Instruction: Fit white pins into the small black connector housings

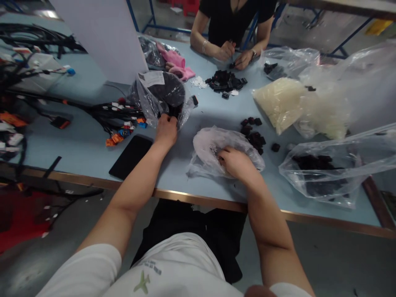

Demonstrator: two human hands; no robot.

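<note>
Hands reach into 2 clear bags; I cannot tell whether they grip anything.

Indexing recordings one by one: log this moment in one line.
left hand: at clear plastic bag of dark parts | right hand: at clear plastic bag of small white pieces | nearby: loose black blocky parts

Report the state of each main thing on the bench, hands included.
Labelled bag: open, dark contents
White-granule bag: open
Left hand: at labelled bag's mouth, fingertips hidden
Right hand: reaching into white-granule bag, fingertips hidden
Black slab: lying flat
Cream bag: bulging, closure unclear
Far-right bag: black parts inside
Black connectors: loose, heaped
</note>
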